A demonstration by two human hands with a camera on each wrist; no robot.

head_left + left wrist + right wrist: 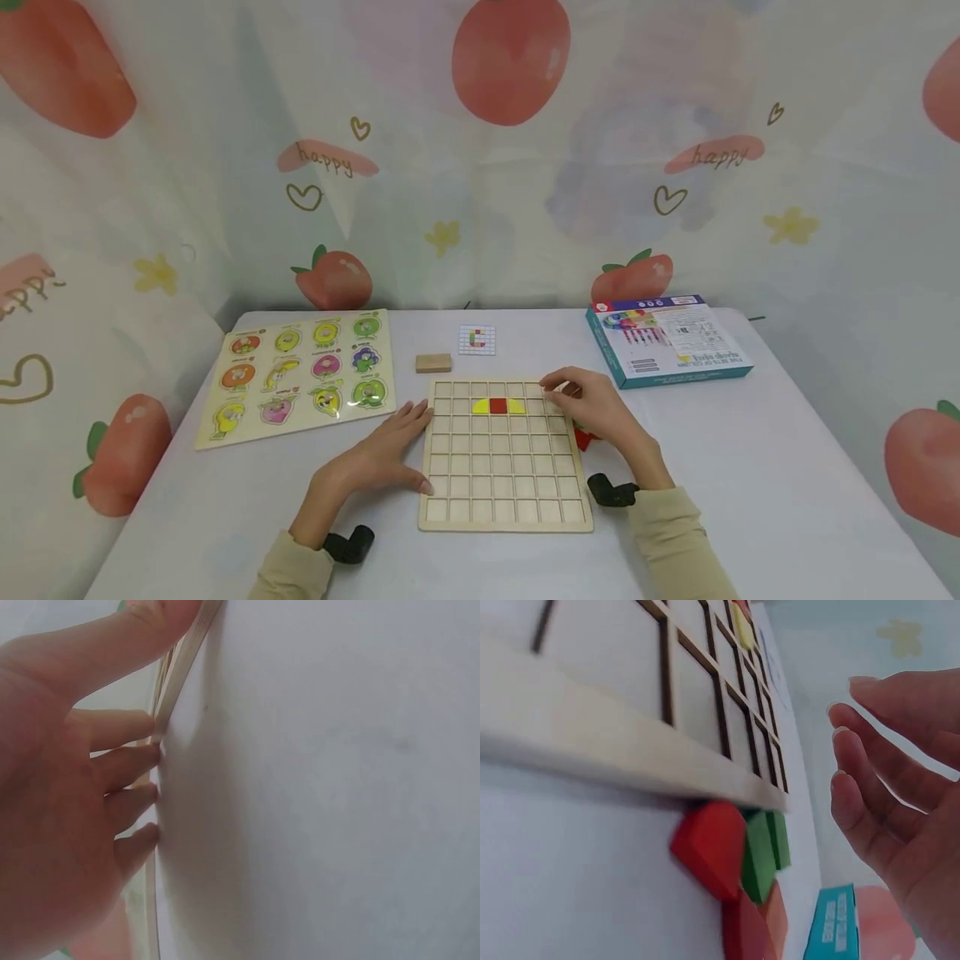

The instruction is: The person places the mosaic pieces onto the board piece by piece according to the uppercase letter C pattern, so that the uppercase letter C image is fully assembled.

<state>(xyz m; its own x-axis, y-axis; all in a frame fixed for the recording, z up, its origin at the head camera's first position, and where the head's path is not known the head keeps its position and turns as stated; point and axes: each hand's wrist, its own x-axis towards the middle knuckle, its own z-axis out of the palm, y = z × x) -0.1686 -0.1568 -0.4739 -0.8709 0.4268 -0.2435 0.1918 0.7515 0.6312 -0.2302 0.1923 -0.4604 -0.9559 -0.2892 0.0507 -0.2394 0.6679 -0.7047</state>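
A wooden grid board lies flat on the white table. In its second row from the top, a red square sits between two yellow rounded pieces, one left and one right. Along the board's left edge, my left hand rests with thumb and fingers extended. My right hand hovers over the upper right corner, fingers slightly bent, nothing visible between them. Below it, beside the board's right edge, the right wrist view shows a red block, green blocks and further reddish pieces.
A small pattern card and a plain wooden block lie beyond the board. At the left is a fruit picture puzzle; a teal-edged box occupies the back right. A printed curtain hangs behind the table.
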